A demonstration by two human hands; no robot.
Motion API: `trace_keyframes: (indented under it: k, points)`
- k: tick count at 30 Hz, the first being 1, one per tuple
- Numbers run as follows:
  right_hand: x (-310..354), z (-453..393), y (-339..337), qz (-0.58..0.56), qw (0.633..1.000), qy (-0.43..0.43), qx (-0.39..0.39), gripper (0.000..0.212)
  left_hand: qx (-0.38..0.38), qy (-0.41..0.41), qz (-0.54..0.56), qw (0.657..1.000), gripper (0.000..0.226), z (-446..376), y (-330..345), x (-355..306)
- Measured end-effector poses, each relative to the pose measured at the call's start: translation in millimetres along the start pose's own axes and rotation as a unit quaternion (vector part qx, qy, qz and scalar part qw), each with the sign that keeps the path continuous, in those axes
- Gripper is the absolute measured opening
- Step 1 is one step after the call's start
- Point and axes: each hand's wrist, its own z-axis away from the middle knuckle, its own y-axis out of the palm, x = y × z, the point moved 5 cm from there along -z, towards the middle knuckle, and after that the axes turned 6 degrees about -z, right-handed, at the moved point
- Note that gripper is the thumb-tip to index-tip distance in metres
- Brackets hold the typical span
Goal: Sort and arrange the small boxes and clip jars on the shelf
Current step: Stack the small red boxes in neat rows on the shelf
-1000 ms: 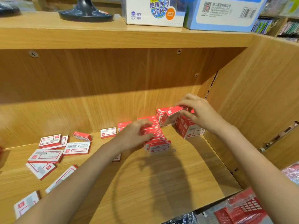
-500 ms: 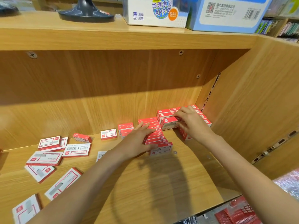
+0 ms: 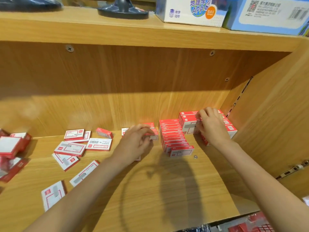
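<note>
Head view: left hand (image 3: 135, 141) was found shifted off row of red boxes (image 3: 173, 136) onto small stack (image 3: 153, 133) to its left, fingers curled around stack's front box. Right hand (image 3: 211, 125) was kept at corner pile (image 3: 189, 122), fingers clamped on box now seated flat against pile, no longer tilted as second earlier. Loose boxes (image 3: 70, 149) were left scattered on shelf (image 3: 167, 190), left part, unmoved.

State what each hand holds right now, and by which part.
Left hand grips a small red box by its near end; right hand pinches a stacked box at its right end.
</note>
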Motion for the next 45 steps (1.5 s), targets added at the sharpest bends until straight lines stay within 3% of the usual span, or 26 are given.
trace_keyframes:
  k: [2,5,11,15,18,21,24,27,32,38,45]
  points:
    - [8,0,-3,-0.018,1.000,0.002,-0.020,0.025,0.003,0.000,-0.009,1.000,0.045,11,-9,8]
    - [48,6,-13,-0.071,0.992,-0.089,-0.055,0.023,-0.001,-0.024,-0.009,1.000,0.050,30,-25,19]
    - [147,23,15,-0.252,0.943,-0.215,0.042,0.010,-0.033,-0.071,-0.045,0.996,0.047,83,-67,52]
    - [177,43,58,-0.267,0.920,-0.208,0.197,0.026,0.003,-0.124,-0.101,0.987,0.064,124,-83,79]
    - [180,49,70,-0.257,0.926,-0.183,0.209,0.027,0.051,-0.154,-0.130,0.978,0.073,144,-81,89]
    - [179,50,67,-0.248,0.924,-0.184,0.226,0.020,0.057,-0.153,-0.119,0.979,0.071,147,-76,91]
    - [175,54,59,-0.254,0.916,-0.172,0.258,0.029,0.069,-0.146,-0.117,0.980,0.059,139,-71,88]
    - [170,54,49,-0.260,0.924,-0.144,0.241,0.038,0.059,-0.133,-0.098,0.984,0.046,130,-68,85]
    - [161,56,39,-0.218,0.939,-0.135,0.229,0.026,0.045,-0.119,-0.050,0.991,0.048,116,-65,78]
    - [126,56,9,-0.202,0.947,-0.146,0.202,0.021,0.082,-0.075,-0.007,0.994,0.051,100,-49,64]
    - [69,72,1,-0.078,0.980,-0.117,0.139,0.024,0.086,-0.063,0.032,0.994,0.051,81,-27,43]
